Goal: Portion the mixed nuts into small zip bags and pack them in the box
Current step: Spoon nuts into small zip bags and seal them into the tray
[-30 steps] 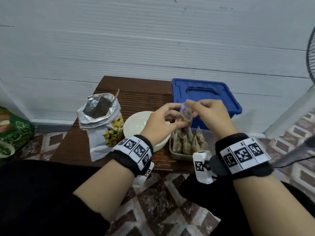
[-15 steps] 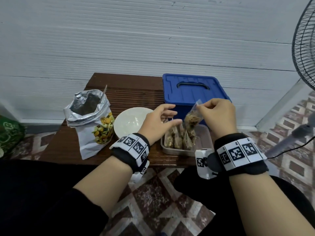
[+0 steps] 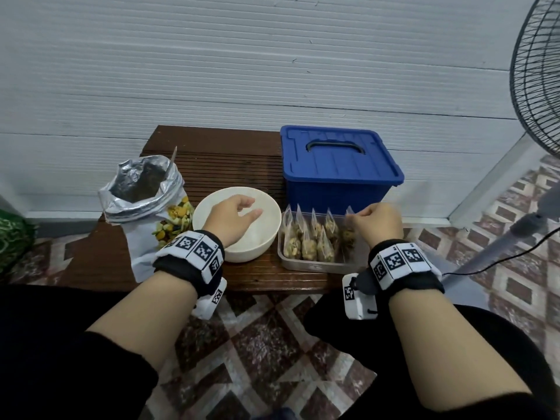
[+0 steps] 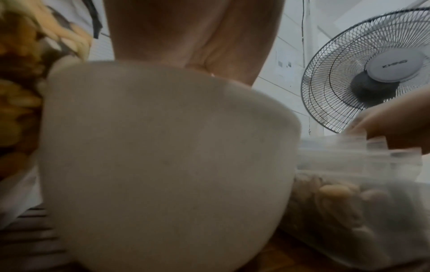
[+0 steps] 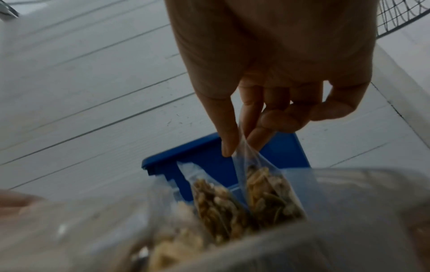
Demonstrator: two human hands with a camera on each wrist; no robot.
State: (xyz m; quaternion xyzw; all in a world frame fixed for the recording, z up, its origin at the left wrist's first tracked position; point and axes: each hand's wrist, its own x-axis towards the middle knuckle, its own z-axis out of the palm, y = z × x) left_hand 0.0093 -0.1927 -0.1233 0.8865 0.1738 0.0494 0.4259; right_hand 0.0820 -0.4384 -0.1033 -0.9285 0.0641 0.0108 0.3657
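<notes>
Dark slatted wooden tabletop (image 3: 230, 165) carries an open foil pouch of mixed nuts (image 3: 148, 204) at the left, a white round bowl (image 3: 266, 234) beside it, and a lidded blue plastic box (image 3: 336, 168) at the back, with a black-caged standing fan (image 3: 536, 74) off to the right. Clear plastic tray (image 3: 315, 263) in front of the blue box holds a row of small filled zip bags (image 3: 309, 237) standing upright. Right hand (image 3: 378, 222) has its grip pinched on the top of the rightmost zip bag of nuts (image 5: 267, 191) in the tray, while the left hand (image 3: 233, 219) hovers over the bowl, grip loose and holding nothing.
</notes>
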